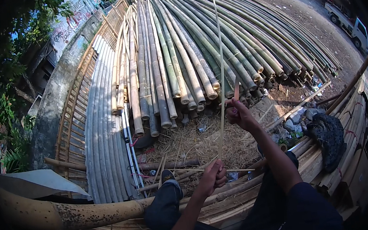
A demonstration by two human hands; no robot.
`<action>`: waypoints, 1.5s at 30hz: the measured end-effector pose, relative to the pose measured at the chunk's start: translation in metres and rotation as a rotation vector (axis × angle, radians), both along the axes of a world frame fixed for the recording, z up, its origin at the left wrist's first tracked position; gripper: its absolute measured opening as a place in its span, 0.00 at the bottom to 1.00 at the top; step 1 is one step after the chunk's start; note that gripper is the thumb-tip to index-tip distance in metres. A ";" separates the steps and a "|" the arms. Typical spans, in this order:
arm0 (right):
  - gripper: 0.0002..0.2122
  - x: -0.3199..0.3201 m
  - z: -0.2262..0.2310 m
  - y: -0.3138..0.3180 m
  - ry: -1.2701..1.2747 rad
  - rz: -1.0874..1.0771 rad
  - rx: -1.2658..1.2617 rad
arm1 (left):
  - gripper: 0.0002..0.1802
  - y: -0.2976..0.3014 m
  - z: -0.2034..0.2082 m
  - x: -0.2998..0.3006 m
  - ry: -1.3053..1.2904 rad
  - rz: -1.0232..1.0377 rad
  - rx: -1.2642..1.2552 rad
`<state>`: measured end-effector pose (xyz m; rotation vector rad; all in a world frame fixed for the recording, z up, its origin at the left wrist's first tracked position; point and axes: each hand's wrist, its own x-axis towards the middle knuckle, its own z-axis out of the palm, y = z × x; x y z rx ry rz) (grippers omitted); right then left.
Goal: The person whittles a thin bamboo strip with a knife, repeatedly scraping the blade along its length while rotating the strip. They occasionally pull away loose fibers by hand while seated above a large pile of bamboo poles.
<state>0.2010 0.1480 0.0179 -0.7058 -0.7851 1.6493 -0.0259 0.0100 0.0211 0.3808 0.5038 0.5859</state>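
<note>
left hand [212, 176]: near centre, fingers clamped on lower part of thin bamboo strip [219, 68]
right hand [238, 112]: farther, fingers closed on knife [235, 89] set against the strip
strip: runs near to far, upright past top edge
bamboo poles [187, 49]: big stack, far
straw litter [195, 142]: ground between
truck [349, 24]: far right
</note>
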 end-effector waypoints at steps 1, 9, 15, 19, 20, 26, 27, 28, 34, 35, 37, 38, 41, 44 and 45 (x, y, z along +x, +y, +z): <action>0.17 -0.008 0.007 -0.004 0.044 0.030 0.017 | 0.15 0.004 0.002 0.001 0.068 -0.018 0.029; 0.10 -0.006 -0.011 0.006 -0.412 0.026 0.006 | 0.25 0.017 -0.040 -0.030 1.375 -0.872 0.928; 0.11 0.001 -0.018 0.007 -0.607 -0.073 0.049 | 0.31 0.021 -0.020 -0.026 1.694 -0.724 0.970; 0.11 -0.011 -0.018 0.001 -0.570 -0.064 0.013 | 0.30 0.021 -0.024 -0.015 1.570 -0.355 1.039; 0.11 -0.015 -0.016 0.000 -0.568 -0.061 0.016 | 0.28 0.021 -0.031 -0.011 1.477 -0.235 1.034; 0.11 -0.024 -0.018 -0.005 -0.462 -0.022 -0.050 | 0.20 0.025 -0.059 0.013 0.588 0.009 0.400; 0.11 -0.023 -0.020 -0.006 -0.490 -0.030 -0.037 | 0.19 0.024 -0.051 0.018 0.343 -0.028 0.135; 0.12 -0.023 -0.022 -0.005 -0.516 -0.035 -0.023 | 0.19 0.021 -0.048 0.021 0.342 -0.029 0.137; 0.14 -0.014 -0.024 0.001 -0.522 -0.162 -0.045 | 0.17 0.012 -0.031 0.018 -0.117 -0.004 -0.206; 0.14 -0.014 -0.024 0.002 -0.521 -0.162 -0.043 | 0.17 0.012 -0.030 0.015 -0.051 0.014 -0.167; 0.16 -0.013 -0.028 0.006 -0.651 -0.258 0.019 | 0.16 0.013 -0.025 0.009 0.013 0.034 -0.126; 0.16 -0.011 -0.030 0.006 -0.651 -0.257 0.021 | 0.15 0.015 -0.021 0.006 0.069 0.076 -0.098; 0.18 -0.007 -0.038 0.005 -0.799 -0.254 0.056 | 0.13 0.019 -0.009 0.004 0.124 0.160 -0.056; 0.19 -0.017 -0.044 -0.001 -1.043 -0.235 0.109 | 0.11 0.021 -0.011 -0.002 0.100 0.225 -0.053; 0.19 -0.021 -0.045 -0.003 -1.042 -0.233 0.116 | 0.10 0.022 -0.013 -0.003 0.077 0.244 -0.064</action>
